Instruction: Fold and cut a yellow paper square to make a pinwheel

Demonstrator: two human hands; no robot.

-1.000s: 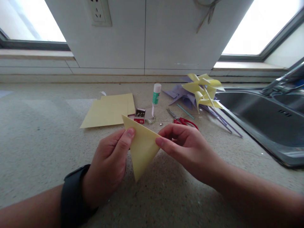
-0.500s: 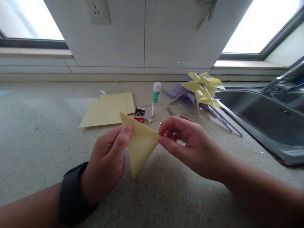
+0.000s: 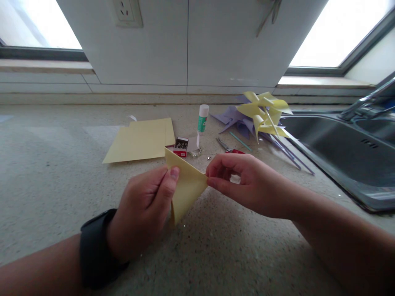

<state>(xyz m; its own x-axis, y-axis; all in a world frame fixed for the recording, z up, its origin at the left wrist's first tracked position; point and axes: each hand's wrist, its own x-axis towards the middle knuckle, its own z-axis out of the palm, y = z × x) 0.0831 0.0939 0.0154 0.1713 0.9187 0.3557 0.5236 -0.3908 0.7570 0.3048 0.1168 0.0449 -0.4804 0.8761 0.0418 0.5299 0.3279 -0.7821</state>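
Observation:
A yellow sheet of paper (image 3: 189,185), folded into a triangle, is held up above the counter between both hands. My left hand (image 3: 148,201) is closed on its left side, thumb on the near face and the other fingers behind it. With thumb and forefinger, my right hand (image 3: 243,185) pinches the triangle's right corner. Just behind the paper sits a small red box (image 3: 180,147) of metal pins, its lid part open. Red-handled scissors (image 3: 226,146) lie beyond my right hand, their handles partly covered by it.
Flat yellow sheets (image 3: 142,139) lie at the left back. A glue stick (image 3: 202,119) stands behind the box. Yellow and purple paper pinwheels (image 3: 262,113) are piled beside the steel sink (image 3: 333,152) at the right. A thin teal stick (image 3: 240,141) lies near the scissors.
My left hand has shifted right and tilted the folded paper, so it shows narrower and its lower edges part a little. The right hand keeps its pinch; more of the scissors shows.

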